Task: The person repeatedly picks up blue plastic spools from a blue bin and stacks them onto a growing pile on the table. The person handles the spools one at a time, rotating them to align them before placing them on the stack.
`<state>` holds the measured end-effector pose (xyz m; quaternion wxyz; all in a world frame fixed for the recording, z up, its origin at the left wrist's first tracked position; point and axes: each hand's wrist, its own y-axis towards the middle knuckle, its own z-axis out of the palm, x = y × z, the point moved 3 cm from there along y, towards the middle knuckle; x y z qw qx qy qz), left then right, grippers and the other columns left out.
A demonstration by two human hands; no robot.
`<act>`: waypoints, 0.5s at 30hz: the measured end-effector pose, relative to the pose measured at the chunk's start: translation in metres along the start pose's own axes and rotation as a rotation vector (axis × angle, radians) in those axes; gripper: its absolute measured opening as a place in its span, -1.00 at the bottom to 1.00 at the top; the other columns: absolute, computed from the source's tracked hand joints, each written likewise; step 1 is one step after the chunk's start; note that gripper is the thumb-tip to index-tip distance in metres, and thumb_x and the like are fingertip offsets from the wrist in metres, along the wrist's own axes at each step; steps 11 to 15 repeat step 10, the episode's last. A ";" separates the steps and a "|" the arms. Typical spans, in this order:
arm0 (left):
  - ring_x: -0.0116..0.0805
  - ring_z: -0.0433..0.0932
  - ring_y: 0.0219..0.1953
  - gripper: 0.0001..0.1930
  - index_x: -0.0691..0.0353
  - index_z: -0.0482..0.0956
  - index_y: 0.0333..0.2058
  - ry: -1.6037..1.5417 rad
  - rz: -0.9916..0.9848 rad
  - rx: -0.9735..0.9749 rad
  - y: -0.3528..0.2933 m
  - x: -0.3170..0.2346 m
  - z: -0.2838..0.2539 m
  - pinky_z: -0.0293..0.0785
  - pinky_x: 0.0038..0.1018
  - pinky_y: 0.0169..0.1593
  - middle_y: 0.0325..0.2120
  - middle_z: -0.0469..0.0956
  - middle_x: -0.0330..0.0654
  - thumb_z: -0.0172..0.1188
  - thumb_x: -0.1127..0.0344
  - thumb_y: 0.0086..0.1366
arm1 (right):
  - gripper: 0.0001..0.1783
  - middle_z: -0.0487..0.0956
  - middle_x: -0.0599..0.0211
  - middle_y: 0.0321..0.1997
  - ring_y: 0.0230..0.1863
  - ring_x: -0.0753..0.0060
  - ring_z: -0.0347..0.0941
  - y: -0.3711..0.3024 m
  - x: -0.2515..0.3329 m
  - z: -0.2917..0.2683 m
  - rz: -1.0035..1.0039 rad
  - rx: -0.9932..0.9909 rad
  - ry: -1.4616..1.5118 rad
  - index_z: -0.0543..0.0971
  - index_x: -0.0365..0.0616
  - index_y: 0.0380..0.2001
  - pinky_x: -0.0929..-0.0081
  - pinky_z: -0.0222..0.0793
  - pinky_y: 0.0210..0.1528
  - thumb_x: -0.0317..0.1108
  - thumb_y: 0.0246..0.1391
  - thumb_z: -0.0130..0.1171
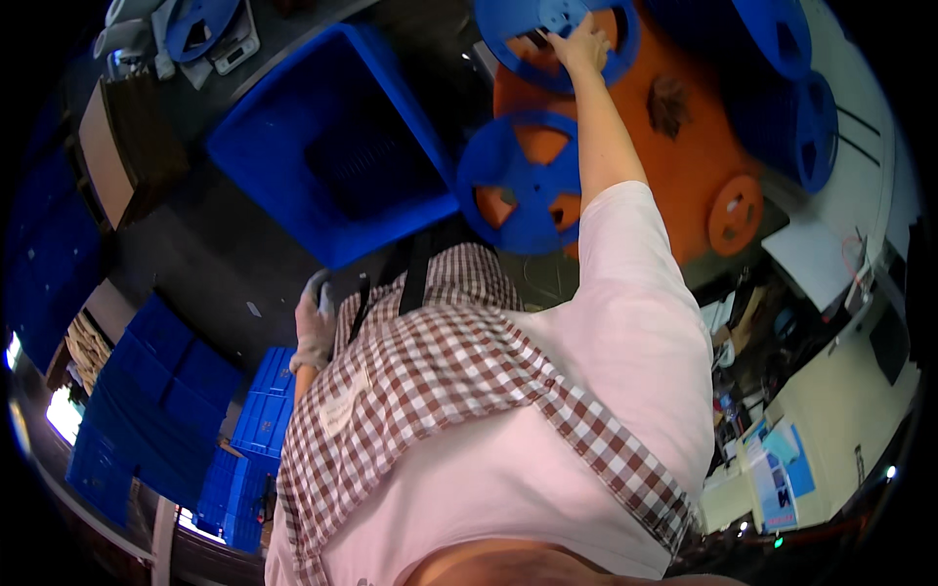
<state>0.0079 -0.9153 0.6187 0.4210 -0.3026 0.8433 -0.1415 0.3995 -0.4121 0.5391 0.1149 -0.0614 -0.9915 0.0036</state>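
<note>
My right hand is bare and reaches out to a blue plastic reel at the top of the view. Its fingers curl around a spoke between the reel's cutouts. A second blue reel sits closer to me, its orange-showing openings beside my outstretched arm. Down at my left side hangs my left hand, in a pale glove with greyish fingertips. Its fingers extend loosely, with no object visible in them. Behind both reels spreads a large orange surface with a dark brown patch.
A big blue bin stands open ahead on the left. More blue reels and a small orange reel are on the right. Blue crates are stacked low on the left. A brown carton stands beyond the bin.
</note>
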 end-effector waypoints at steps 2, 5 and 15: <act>-0.04 0.56 0.05 -0.69 0.34 0.50 0.06 -0.013 -0.058 0.001 -0.020 0.014 -0.007 0.43 -0.34 0.13 -0.04 0.59 0.08 0.02 0.38 0.41 | 0.12 0.22 -0.07 0.38 0.39 -0.11 0.12 0.024 -0.003 0.015 -0.033 -0.018 -0.131 0.03 -0.07 0.41 -0.04 0.15 0.31 0.07 -0.08 0.42; -0.06 0.57 0.03 -0.71 0.35 0.51 0.04 -0.067 -0.175 -0.036 -0.058 0.039 -0.011 0.45 -0.32 0.12 -0.06 0.60 0.06 0.02 0.38 0.41 | 0.12 0.32 -0.09 0.32 0.35 -0.13 0.18 0.027 -0.003 0.006 0.105 0.245 -0.188 -0.05 0.01 0.46 0.02 0.06 0.37 0.00 -0.02 0.41; -0.01 0.58 0.03 -0.73 0.31 0.52 0.02 0.070 -0.126 -0.002 -0.061 0.044 -0.013 0.46 -0.28 0.11 -0.06 0.61 0.06 0.04 0.36 0.41 | 0.08 0.32 -0.16 0.31 0.37 -0.20 0.16 0.007 0.022 -0.042 0.067 0.290 -0.140 -0.04 0.18 0.47 -0.02 -0.02 0.42 0.09 0.02 0.34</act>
